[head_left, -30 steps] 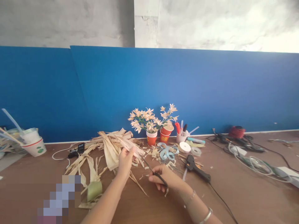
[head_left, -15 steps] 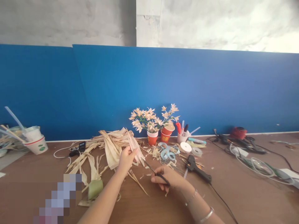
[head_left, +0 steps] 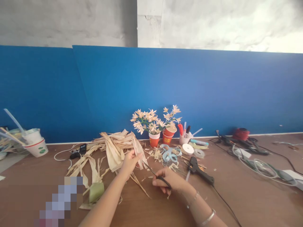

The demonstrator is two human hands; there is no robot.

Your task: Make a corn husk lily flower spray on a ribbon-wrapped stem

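Observation:
Between the thumb and fingers of my left hand point(head_left: 131, 161) a pale dried corn husk point(head_left: 138, 148) is pinched, its loose end hanging to the right. My right hand point(head_left: 167, 179) grips a pair of black-handled scissors point(head_left: 163, 181), whose blades point up and left at the husk's lower edge. Behind and left of my left hand lies a heap of dried husks point(head_left: 113, 151), with strips trailing toward a green tape roll point(head_left: 96, 191).
Cream flowers point(head_left: 149, 118) stand in stacked red paper cups point(head_left: 154, 140) by the blue partition point(head_left: 189, 85). Right of my hands lies a black glue gun point(head_left: 201, 171) with its cord. Blue ribbon point(head_left: 170, 153), white rolls point(head_left: 188, 149) and a pen cup point(head_left: 186, 138) sit behind; cables point(head_left: 265, 168) spread far right.
My left hand has shifted slightly to the right along the husk, closer to the scissor tips. My right hand and the scissors have barely moved.

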